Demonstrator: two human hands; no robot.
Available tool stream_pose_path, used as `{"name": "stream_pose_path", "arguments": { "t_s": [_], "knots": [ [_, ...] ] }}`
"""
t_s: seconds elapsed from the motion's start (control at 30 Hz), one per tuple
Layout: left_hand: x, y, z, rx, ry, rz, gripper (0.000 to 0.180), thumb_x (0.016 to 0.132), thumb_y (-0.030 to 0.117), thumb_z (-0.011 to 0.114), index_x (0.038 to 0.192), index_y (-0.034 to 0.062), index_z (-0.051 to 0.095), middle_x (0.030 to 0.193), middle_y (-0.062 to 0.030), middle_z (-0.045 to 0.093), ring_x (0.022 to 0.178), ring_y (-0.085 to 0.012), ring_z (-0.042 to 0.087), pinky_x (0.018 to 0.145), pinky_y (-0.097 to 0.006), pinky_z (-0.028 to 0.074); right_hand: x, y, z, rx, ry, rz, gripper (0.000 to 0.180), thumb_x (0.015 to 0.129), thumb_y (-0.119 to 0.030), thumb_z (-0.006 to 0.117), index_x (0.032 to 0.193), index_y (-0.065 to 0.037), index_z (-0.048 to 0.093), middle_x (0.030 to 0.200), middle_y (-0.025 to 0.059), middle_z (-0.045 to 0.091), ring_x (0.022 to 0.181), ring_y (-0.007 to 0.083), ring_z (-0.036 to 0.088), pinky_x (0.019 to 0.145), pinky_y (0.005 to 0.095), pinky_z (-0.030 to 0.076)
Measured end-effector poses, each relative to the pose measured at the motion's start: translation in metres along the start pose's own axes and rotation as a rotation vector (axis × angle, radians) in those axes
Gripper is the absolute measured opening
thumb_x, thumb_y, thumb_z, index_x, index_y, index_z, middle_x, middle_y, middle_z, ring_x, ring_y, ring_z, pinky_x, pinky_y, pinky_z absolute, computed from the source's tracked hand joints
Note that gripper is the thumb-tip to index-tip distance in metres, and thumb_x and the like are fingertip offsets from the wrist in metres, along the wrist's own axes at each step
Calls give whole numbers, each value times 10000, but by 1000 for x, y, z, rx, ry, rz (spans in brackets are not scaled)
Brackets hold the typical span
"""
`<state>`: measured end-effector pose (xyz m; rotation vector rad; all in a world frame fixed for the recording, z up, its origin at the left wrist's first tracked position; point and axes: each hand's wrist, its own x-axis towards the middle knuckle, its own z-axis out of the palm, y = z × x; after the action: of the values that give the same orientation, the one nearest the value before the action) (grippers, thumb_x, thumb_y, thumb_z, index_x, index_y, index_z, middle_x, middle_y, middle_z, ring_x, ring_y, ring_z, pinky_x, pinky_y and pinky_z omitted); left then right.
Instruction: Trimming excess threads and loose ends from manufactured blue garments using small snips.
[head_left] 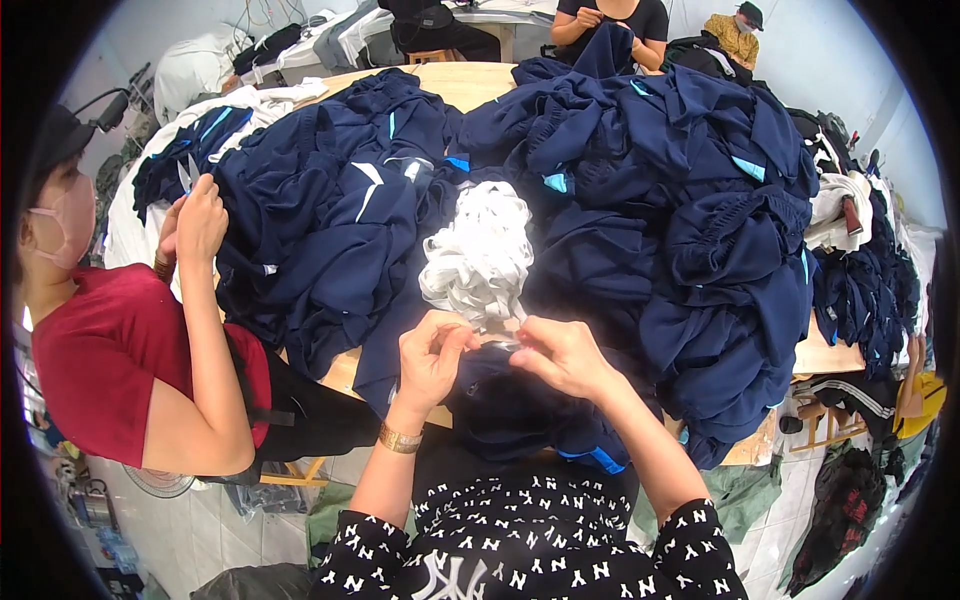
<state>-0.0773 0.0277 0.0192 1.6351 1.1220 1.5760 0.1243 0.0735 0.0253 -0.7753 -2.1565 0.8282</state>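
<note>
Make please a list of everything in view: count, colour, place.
navy clothes: many, dark blue, heaped on table
straps: one bundle, white, between navy heaps
table: one, pale wood, under clothes
other people: at least five, mixed colours, nearby
scissors: one, silver, at left co-worker's hand
stools: at least two, brown, far and right
white cloth: count unclear, white, left side
green cloth: at least two pieces, green, floor
wristwatch or bracelet: one, gold, left wrist
left hand: one, bare, below straps
right hand: one, bare, below straps
</note>
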Motion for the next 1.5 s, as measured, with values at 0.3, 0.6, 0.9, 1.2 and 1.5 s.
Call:
{"name": "stream_pose_path", "arguments": {
  "t_s": [0.3, 0.6, 0.9, 1.2, 1.5],
  "knots": [
    [6, -11, 10, -151, -23, -196, 294, 988, 258, 437, 1036, -7, 557, 833, -72, 622, 799, -128, 585, 753, -261, 468, -8, -5, 12, 77, 149, 126, 199, 743, -157, 777, 797, -26, 637, 579, 58, 548, 502, 92, 458, 482, 248, 394],
    [0, 10, 8, -22, -289, -420, 255, 801, 193, 720, 857, -2, 566, 773, -48, 622, 727, -101, 550, 694, -250, 447, -23, 5, 12, -33, 326, 210, 236, 743, -171, 776, 904, -52, 650, 612, 73, 579, 485, 159, 526, 489, 257, 423],
    [1, 13, 6, -12, -269, -404, 305, 718, 127, 784, 883, 25, 549, 865, -43, 597, 822, -101, 541, 744, -261, 446, -20, -16, -5, 124, 390, 173, 324, 750, -276, 763, 813, -10, 590, 582, 71, 551, 476, 176, 515, 485, 269, 418],
    [9, 28, 11, -312, -368, -581, 270, 733, 56, 768, 889, 33, 550, 854, -12, 638, 783, -68, 578, 704, -215, 470, -12, -26, -21, -270, 110, 11, 395, 746, -335, 742, 615, -53, 498, 536, 91, 477, 451, 254, 497, 439, 331, 361],
    [11, 28, 9, -250, -401, -534, 291, 723, 86, 779, 877, 33, 537, 863, -9, 640, 791, -63, 571, 714, -222, 464, -11, -24, -24, -309, 85, -3, 407, 736, -354, 747, 613, -56, 498, 536, 79, 488, 455, 247, 511, 438, 329, 365]
  ]
}}
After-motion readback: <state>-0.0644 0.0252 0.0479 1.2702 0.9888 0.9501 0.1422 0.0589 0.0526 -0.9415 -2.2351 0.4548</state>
